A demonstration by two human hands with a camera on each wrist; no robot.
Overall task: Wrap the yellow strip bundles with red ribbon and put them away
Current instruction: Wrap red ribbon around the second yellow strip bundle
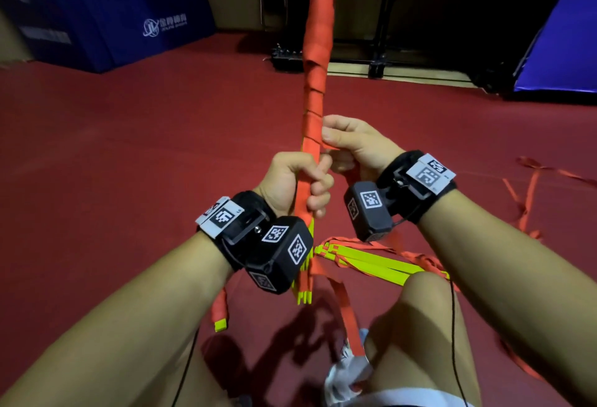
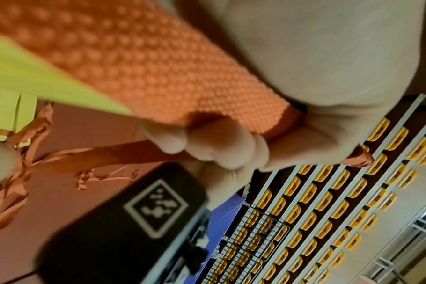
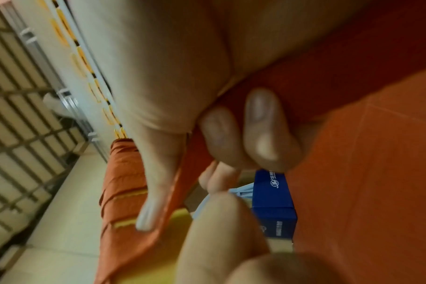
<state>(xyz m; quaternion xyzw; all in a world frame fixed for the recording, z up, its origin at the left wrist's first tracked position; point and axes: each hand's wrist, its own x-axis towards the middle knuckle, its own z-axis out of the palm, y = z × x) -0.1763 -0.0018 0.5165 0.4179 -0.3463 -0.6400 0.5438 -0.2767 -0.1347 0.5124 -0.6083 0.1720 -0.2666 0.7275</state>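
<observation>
Blue padded mats [image 1: 122, 19] stand at the far left on a dark red carpeted floor [image 1: 129, 148]. Toward the middle, the left hand [image 1: 297, 183] has its fingers [image 1: 318, 195] curled tight round the lower part of the yellow strip bundle [image 1: 315, 99]. This is a long, slim sheaf of flat, stiff yellow strips, bound in spiral turns of red ribbon [image 2: 158, 67] with a dotted woven weave. The bundle stands close to upright. Its long axis runs from bare square-cut yellow tips low beside the left wrist up past the top of the head view, and it leans slightly right as it rises. Thin yellow slits show between some ribbon turns.

Just right of it and a little higher, the right hand [image 1: 352, 145] pinches the ribbon, its thumb pressing the flat band against the bundle's side just above the left hand's fingers. A free length trails down under the palm.

Nearer and to the right, more flat yellow strips [image 1: 378, 263] lie on the floor, long axis left to right, tangled in ribbon. Further right, loose ribbon [image 1: 529, 193] curls across the carpet.
</observation>
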